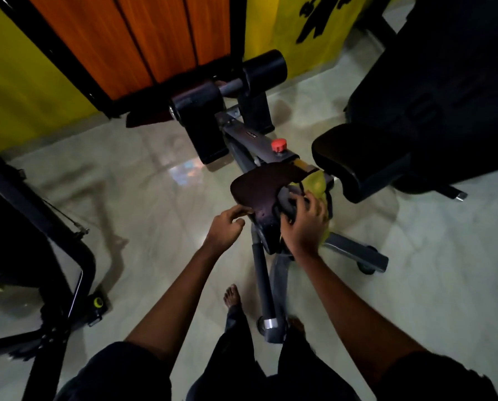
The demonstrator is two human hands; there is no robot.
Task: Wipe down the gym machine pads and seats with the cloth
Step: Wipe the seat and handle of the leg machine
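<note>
Dark clothing (pixel 242 371) fills the near edge, with one bare foot (pixel 232 296) on the pale tiled floor (pixel 155 212) beside the machine's grey base tube (pixel 263 287). Both forearms reach out to a dark maroon seat (pixel 256 186). The right hand (pixel 305 224) lies on the seat's near right side, its grip clamped on a yellow-green cloth (pixel 317 183), fingers bent and spread over it. Most of the cloth is hidden under the palm; a fold shows beyond the fingers. The left hand (pixel 227 224) sits at the seat's near left edge with its fingers curled. Whether its grip holds the edge or only touches it I cannot tell, since the frame is dim and blurred. Farther off are a red knob (pixel 279 145) and two black roller pads (pixel 265 66). A second black seat (pixel 346 157) at right is partly lost in shadow.
</note>
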